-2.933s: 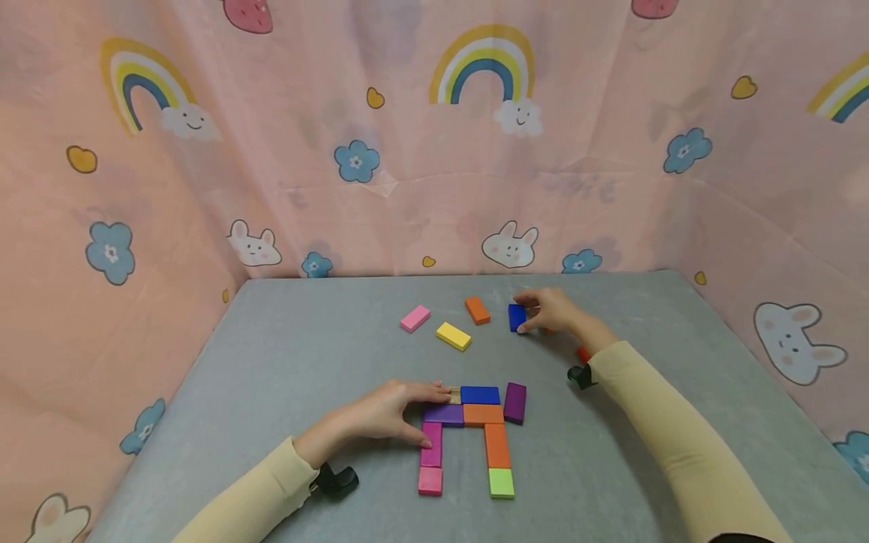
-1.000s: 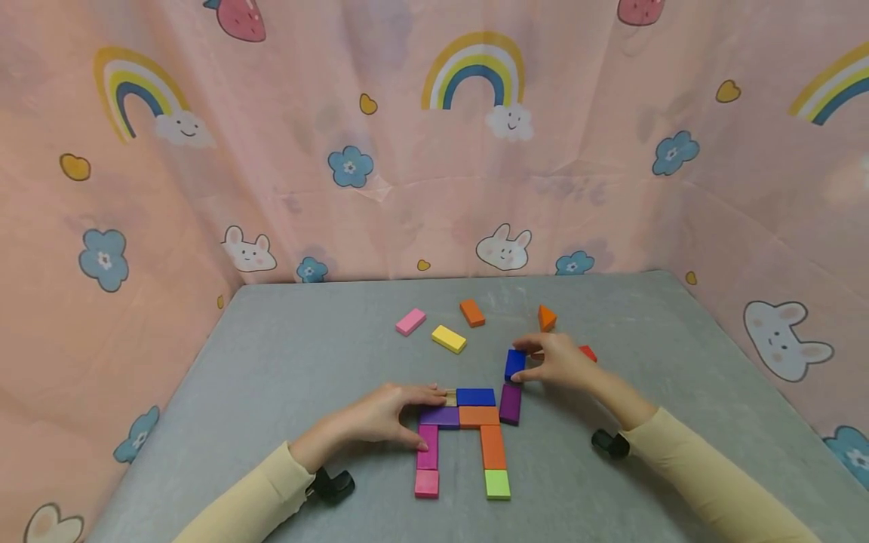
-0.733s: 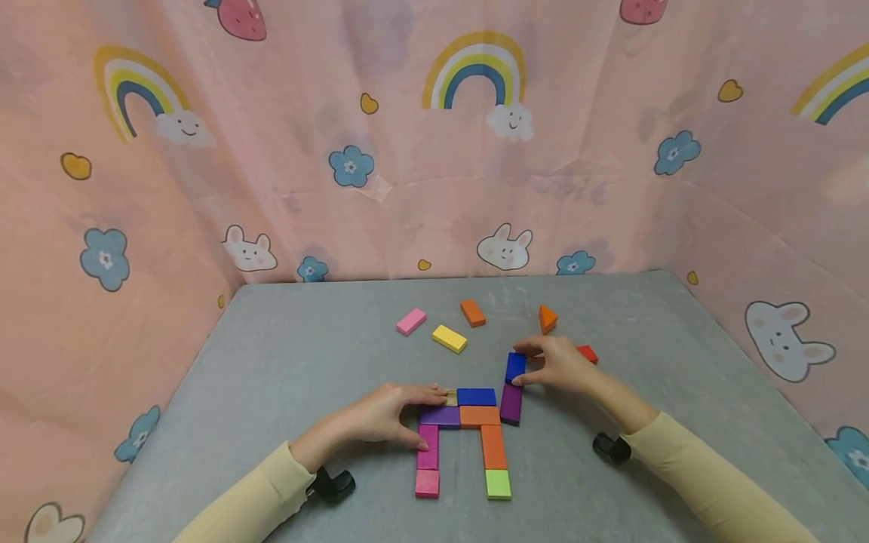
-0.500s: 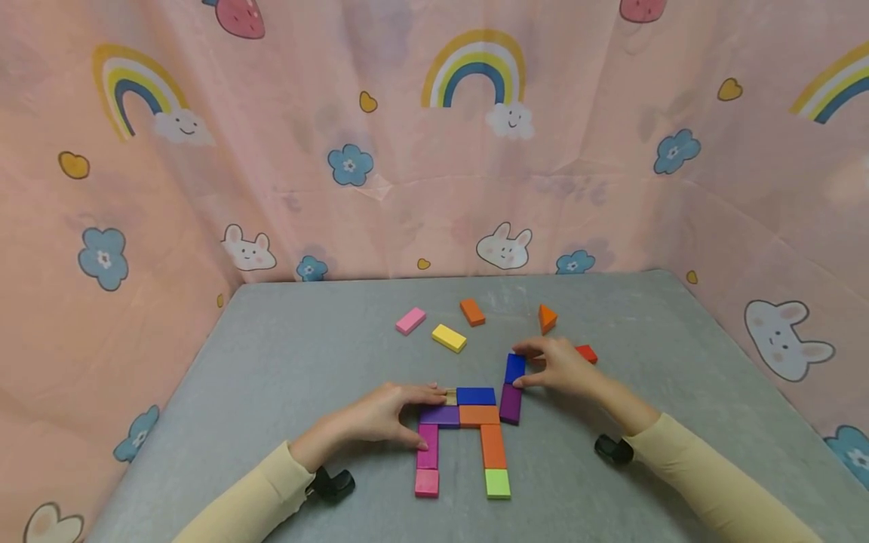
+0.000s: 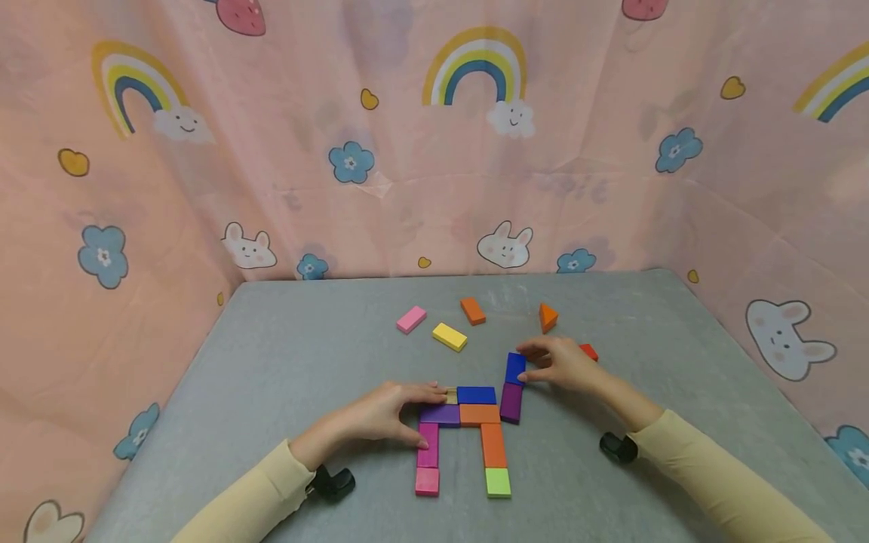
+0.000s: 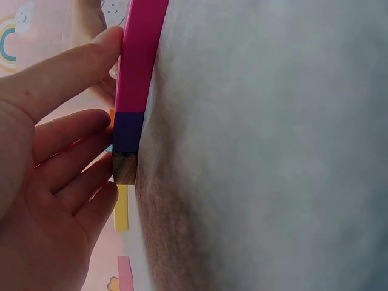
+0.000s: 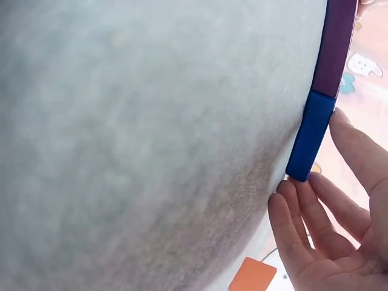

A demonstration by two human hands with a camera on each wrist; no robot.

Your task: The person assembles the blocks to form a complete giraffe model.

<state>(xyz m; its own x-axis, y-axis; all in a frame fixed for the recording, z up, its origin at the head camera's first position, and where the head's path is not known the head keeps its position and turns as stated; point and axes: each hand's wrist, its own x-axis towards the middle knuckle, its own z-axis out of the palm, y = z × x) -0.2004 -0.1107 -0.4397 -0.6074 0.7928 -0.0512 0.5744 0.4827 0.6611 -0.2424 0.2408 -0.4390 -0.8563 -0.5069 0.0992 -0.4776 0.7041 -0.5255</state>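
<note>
My left hand (image 5: 387,411) rests at the left of a flat block figure, thumb on the magenta block (image 5: 428,445) and fingers by the purple block (image 5: 440,415) and a small wood-coloured block (image 5: 451,396). In the left wrist view its fingers (image 6: 73,145) lie fairly straight along the blocks. My right hand (image 5: 560,362) is at the right side of a blue block (image 5: 515,368), which stands end to end with a dark purple block (image 5: 511,403). In the right wrist view the thumb touches the blue block's side, with loosely extended fingers (image 7: 321,212) at its far end.
The figure also has a long blue block (image 5: 476,395), orange blocks (image 5: 479,415), a pink block (image 5: 427,482) and a lime block (image 5: 498,483). Further back lie loose pink (image 5: 411,320), yellow (image 5: 449,337) and orange (image 5: 473,311) blocks, an orange triangle (image 5: 548,317) and a red block (image 5: 589,352).
My right hand has brought the blue block from the back of the table to the dark purple block's far end, then eased slightly to the right. The left hand has stayed put.
</note>
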